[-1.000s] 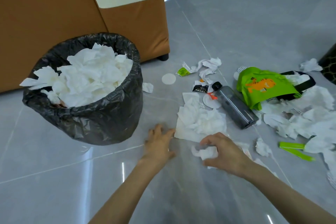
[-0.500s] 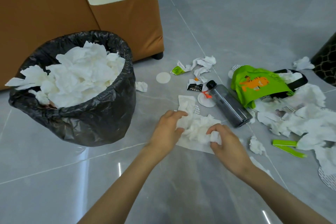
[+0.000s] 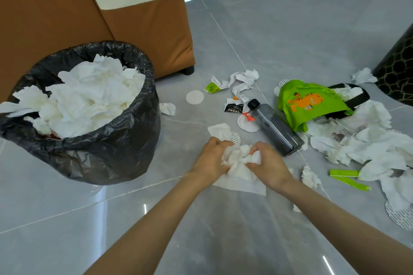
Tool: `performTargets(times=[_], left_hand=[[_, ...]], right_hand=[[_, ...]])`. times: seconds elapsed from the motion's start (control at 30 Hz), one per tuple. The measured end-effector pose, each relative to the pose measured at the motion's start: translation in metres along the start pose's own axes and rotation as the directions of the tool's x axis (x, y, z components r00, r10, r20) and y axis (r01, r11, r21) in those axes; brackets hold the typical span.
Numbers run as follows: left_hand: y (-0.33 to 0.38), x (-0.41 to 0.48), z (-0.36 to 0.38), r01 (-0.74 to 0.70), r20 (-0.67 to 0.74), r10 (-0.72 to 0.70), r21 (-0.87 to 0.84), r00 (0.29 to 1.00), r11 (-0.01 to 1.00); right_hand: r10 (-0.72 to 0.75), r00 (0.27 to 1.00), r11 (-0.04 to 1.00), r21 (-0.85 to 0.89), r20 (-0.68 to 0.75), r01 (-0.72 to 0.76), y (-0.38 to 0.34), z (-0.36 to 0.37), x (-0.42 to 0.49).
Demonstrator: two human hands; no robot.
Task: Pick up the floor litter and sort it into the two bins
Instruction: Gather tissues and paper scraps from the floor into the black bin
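Both hands on one tissue wad (image 3: 240, 159), mid-floor (image 3: 223, 230), near side of the litter. Left hand (image 3: 211, 158): fingers curled round the wad's left side. Right hand (image 3: 269, 164): fingers curled too, pinching the wad's right side. The wad is bunched between the two sets of fingers. Its lower sheet spreads flat below the hands; cannot tell if it touches the floor.

Black-lined bin (image 3: 107, 154) is near, left of the hands, and heaped with white tissues above the rim. A dark bottle (image 3: 274, 129) lies on its side just beyond the right hand. A green bag (image 3: 310, 105) lies farther right, with loose tissues (image 3: 368, 147) spread beside it. Green wrapper strips (image 3: 345, 173) lie right of the right hand. Brown sofa (image 3: 145, 40) stands behind the bin. A dark patterned container (image 3: 397, 69) sits at the far right edge, cut off by the frame.
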State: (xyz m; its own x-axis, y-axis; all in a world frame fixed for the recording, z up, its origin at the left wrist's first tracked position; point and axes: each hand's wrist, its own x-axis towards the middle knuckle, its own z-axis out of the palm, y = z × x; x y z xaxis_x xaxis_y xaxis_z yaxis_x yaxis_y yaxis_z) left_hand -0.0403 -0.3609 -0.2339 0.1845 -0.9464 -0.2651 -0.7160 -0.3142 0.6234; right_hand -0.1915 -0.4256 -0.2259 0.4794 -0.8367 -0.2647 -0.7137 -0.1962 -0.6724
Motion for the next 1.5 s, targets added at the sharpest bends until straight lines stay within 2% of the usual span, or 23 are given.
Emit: performTargets(times=[0.2,0.4,0.5,0.6,0.77,0.9,1.1,1.17,1.23,1.27,1.33,1.43,1.5], left_hand=[[-0.003,-0.008,-0.01,-0.022,-0.108,0.014,-0.075,0.994,0.997],[0.017,-0.016,-0.038,-0.099,-0.286,0.048,-0.167,0.957,0.981],[0.033,-0.025,-0.063,-0.161,-0.413,0.085,-0.152,0.907,0.975],[0.051,-0.037,-0.094,-0.252,-0.534,0.149,-0.126,0.832,0.96],[0.069,-0.054,-0.137,-0.341,-0.637,0.199,-0.107,0.745,0.934],[0.065,-0.069,-0.17,-0.327,-0.728,0.164,-0.087,0.666,0.941],[0.037,-0.094,-0.218,-0.267,-0.854,0.052,-0.103,0.517,0.958],[0.024,-0.102,-0.232,-0.251,-0.889,-0.004,-0.133,0.457,0.959],[0.009,-0.11,-0.244,-0.218,-0.91,-0.038,-0.14,0.413,0.966],[0.001,-0.114,-0.248,-0.195,-0.912,-0.049,-0.139,0.408,0.971],[-0.016,-0.119,-0.254,-0.11,-0.888,-0.09,-0.156,0.451,0.982],[-0.044,-0.118,-0.258,0.091,-0.783,-0.155,-0.125,0.603,0.988],[-0.058,-0.113,-0.26,0.19,-0.664,-0.177,-0.054,0.726,0.98]], right_hand=[[0.083,0.991,0.992,0.108,-0.101,-0.072,0.001,-0.009,-0.007],[0.095,0.954,0.941,0.339,-0.284,0.007,-0.017,-0.028,-0.013],[0.117,0.922,0.891,0.449,-0.37,0.067,-0.034,-0.041,-0.014],[0.133,0.908,0.848,0.519,-0.397,0.103,-0.053,-0.052,-0.013],[0.098,0.89,0.775,0.596,-0.445,0.212,-0.094,-0.066,-0.016],[0.041,0.945,0.603,0.762,-0.325,0.236,-0.135,-0.069,-0.017],[-0.123,0.99,0.388,0.914,-0.074,0.117,-0.205,-0.066,-0.004],[-0.182,0.983,0.36,0.93,-0.01,0.076,-0.233,-0.06,0.003],[-0.235,0.972,0.376,0.924,0.023,0.069,-0.261,-0.05,0.007],[-0.265,0.963,0.419,0.904,0.038,0.08,-0.275,-0.043,0.007],[-0.319,0.945,0.564,0.816,0.073,0.127,-0.297,-0.028,0.006],[-0.394,0.917,0.783,0.546,0.064,0.298,-0.315,-0.006,0.013],[-0.439,0.894,0.841,0.393,0.091,0.373,-0.322,0.003,0.026]])
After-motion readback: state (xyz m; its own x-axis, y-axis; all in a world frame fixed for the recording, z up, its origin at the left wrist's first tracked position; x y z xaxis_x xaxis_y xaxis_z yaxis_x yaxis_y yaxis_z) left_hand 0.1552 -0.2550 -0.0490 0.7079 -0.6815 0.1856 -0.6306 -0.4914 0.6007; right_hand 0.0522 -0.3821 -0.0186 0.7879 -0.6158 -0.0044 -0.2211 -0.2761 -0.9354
